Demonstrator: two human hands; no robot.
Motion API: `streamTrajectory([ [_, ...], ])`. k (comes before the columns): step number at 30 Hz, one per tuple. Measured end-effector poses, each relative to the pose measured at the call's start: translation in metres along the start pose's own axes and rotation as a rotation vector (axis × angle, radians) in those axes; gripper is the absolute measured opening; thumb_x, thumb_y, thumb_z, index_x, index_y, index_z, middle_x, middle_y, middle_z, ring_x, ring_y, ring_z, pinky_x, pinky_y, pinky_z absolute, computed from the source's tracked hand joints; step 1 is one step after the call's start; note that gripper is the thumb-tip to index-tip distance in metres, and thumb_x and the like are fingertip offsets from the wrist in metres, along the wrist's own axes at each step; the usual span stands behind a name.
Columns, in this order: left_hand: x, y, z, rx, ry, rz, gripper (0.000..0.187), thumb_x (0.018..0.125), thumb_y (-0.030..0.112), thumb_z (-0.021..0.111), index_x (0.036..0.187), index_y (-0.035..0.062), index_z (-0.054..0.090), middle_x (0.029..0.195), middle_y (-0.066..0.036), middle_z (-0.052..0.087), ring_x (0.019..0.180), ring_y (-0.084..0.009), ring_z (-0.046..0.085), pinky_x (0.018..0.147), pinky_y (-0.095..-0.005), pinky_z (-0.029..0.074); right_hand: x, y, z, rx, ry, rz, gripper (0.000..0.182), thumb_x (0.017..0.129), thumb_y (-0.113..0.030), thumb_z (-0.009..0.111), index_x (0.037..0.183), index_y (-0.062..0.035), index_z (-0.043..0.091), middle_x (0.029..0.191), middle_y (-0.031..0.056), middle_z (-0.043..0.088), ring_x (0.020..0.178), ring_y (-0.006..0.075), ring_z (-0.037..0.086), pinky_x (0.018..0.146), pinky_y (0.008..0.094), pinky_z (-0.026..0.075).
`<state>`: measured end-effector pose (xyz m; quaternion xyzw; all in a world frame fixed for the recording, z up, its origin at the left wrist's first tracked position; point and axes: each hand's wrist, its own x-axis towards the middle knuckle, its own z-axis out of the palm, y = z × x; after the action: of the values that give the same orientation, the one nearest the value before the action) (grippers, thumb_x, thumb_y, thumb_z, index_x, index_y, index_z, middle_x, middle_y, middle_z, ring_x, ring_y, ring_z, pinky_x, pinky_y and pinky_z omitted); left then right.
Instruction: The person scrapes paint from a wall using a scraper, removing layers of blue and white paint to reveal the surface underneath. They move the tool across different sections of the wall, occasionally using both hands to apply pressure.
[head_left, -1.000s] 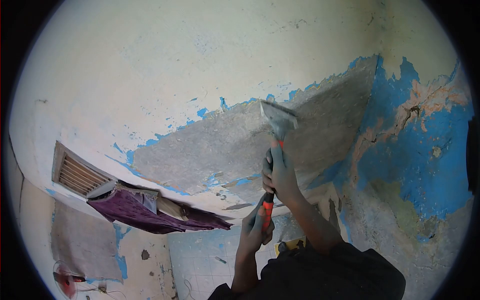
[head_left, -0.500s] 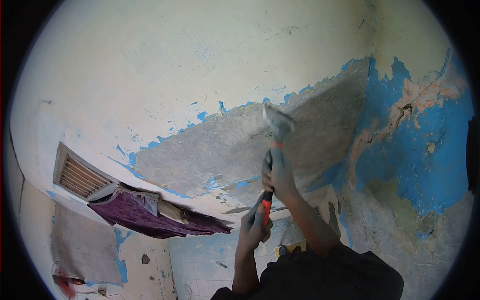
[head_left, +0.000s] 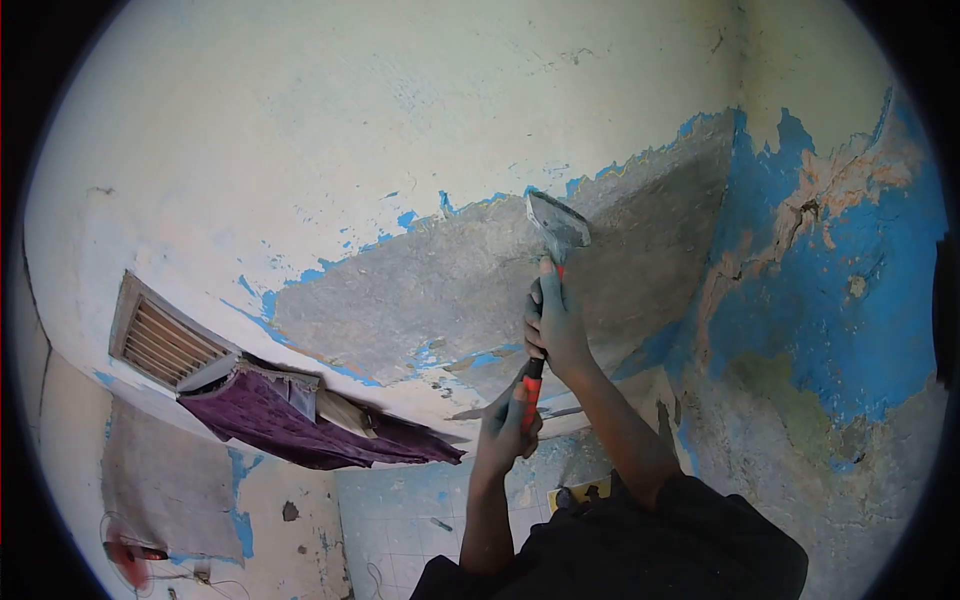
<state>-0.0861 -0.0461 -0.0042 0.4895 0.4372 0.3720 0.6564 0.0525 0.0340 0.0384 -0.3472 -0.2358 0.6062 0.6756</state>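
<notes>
Cream-painted wall [head_left: 350, 150] is surrounding a bare grey patch [head_left: 420, 290], with ragged blue paint [head_left: 407, 220] edging its upper side. At lower left, a red fan [head_left: 127, 560] is showing only as a blur. My black shirt [head_left: 640, 545] is running off the bottom edge and covering part of a yellow object [head_left: 590, 493] that I cannot identify. My right hand [head_left: 555, 325] is gripping the long-handled scraper [head_left: 558, 227] just below its blade, hiding much of the upper handle; my left hand [head_left: 508, 435] is clasping the red lower section, hiding its butt end. In front of the grey patch, the scraper is pointing blade-up toward the blue paint, its long axis running nearly upright and leaning slightly right. Whether the blade is touching the wall, I cannot tell.
</notes>
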Motion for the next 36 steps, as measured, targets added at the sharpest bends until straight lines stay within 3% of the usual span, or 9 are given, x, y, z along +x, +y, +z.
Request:
streamTrajectory([
  [6, 0.008, -0.059, 0.032, -0.170, -0.117, 0.008, 0.035, 0.101, 0.039, 0.044, 0.103, 0.0039, 0.048, 0.058, -0.002, 0.043, 0.038, -0.0098, 0.036, 0.034, -0.0248, 0.029, -0.025, 0.044, -0.049, -0.103, -0.127, -0.061, 0.036, 0.101, -0.047, 0.042, 0.087, -0.0135, 0.040, 0.058, -0.0038, 0.035, 0.038, 0.0072, 0.033, 0.035, 0.0234, 0.029],
  [12, 0.050, -0.089, 0.044, -0.402, -0.372, 0.182, 0.040, 0.101, 0.039, 0.040, 0.114, 0.0024, 0.050, 0.074, -0.007, 0.053, 0.057, -0.0152, 0.054, 0.045, -0.0263, 0.041, -0.027, 0.005, -0.073, -0.212, -0.129, -0.094, 0.029, 0.102, -0.039, 0.042, 0.089, -0.0132, 0.041, 0.060, -0.0049, 0.037, 0.042, 0.0055, 0.038, 0.039, 0.0225, 0.034],
  [16, 0.057, -0.077, 0.032, 0.250, -0.082, 0.001, 0.046, 0.100, 0.037, 0.042, 0.129, 0.0034, 0.053, 0.092, -0.006, 0.060, 0.083, -0.0153, 0.064, 0.057, -0.0260, 0.047, -0.019, -0.002, -0.103, -0.266, -0.145, -0.099, 0.020, 0.102, -0.027, 0.046, 0.092, -0.0090, 0.046, 0.060, -0.0041, 0.043, 0.046, 0.0064, 0.045, 0.043, 0.0241, 0.036],
  [19, 0.071, -0.055, 0.036, 0.314, 0.070, 0.054, 0.042, 0.102, 0.036, 0.041, 0.121, 0.0026, 0.059, 0.095, -0.006, 0.061, 0.088, -0.0134, 0.062, 0.062, -0.0263, 0.047, -0.015, 0.013, -0.135, -0.585, -0.143, -0.203, 0.021, 0.101, -0.023, 0.048, 0.098, -0.0033, 0.052, 0.063, 0.0007, 0.049, 0.054, 0.0082, 0.049, 0.050, 0.0265, 0.039],
  [25, 0.120, -0.001, 0.100, 0.166, -0.085, 0.451, 0.040, 0.102, 0.036, 0.042, 0.110, 0.0004, 0.059, 0.088, -0.006, 0.062, 0.082, -0.0121, 0.059, 0.072, -0.0262, 0.045, -0.019, -0.007, -0.130, -0.710, -0.146, -0.187, 0.021, 0.097, -0.017, 0.052, 0.105, 0.0032, 0.053, 0.074, 0.0102, 0.056, 0.069, 0.0140, 0.056, 0.061, 0.0327, 0.045],
  [28, 0.131, 0.006, 0.104, -0.015, -0.134, 0.372, 0.038, 0.102, 0.038, 0.044, 0.102, 0.0022, 0.056, 0.082, -0.005, 0.059, 0.078, -0.0126, 0.057, 0.070, -0.0269, 0.045, -0.028, -0.009, -0.143, -0.771, -0.165, -0.255, 0.020, 0.094, -0.013, 0.056, 0.106, 0.0032, 0.053, 0.076, 0.0110, 0.058, 0.071, 0.0164, 0.057, 0.062, 0.0342, 0.045],
  [30, 0.132, 0.008, 0.110, -0.127, -0.145, 0.371, 0.037, 0.102, 0.040, 0.041, 0.095, 0.0050, 0.051, 0.075, -0.004, 0.055, 0.067, -0.0136, 0.055, 0.064, -0.0293, 0.046, -0.052, 0.000, -0.142, -0.899, -0.067, -0.575, 0.021, 0.091, -0.011, 0.060, 0.106, 0.0028, 0.054, 0.076, 0.0106, 0.058, 0.067, 0.0158, 0.056, 0.060, 0.0329, 0.044],
  [32, 0.128, 0.005, 0.111, -0.274, -0.202, 0.297, 0.037, 0.102, 0.042, 0.041, 0.090, 0.0076, 0.047, 0.068, -0.001, 0.048, 0.056, -0.0130, 0.050, 0.056, -0.0298, 0.044, -0.081, 0.036, -0.184, -0.955, 0.046, -0.247, 0.027, 0.088, -0.012, 0.063, 0.109, 0.0031, 0.055, 0.074, 0.0102, 0.057, 0.064, 0.0161, 0.054, 0.059, 0.0319, 0.044],
  [36, 0.123, -0.001, 0.120, -0.536, -0.348, 0.131, 0.040, 0.100, 0.049, 0.040, 0.086, 0.0123, 0.041, 0.060, 0.002, 0.035, 0.042, -0.0093, 0.033, 0.041, -0.0271, 0.034, -0.110, 0.057, -0.192, -1.151, 0.227, -0.544, 0.025, 0.088, -0.012, 0.061, 0.108, 0.0018, 0.058, 0.069, 0.0083, 0.055, 0.061, 0.0115, 0.051, 0.059, 0.0275, 0.043],
])
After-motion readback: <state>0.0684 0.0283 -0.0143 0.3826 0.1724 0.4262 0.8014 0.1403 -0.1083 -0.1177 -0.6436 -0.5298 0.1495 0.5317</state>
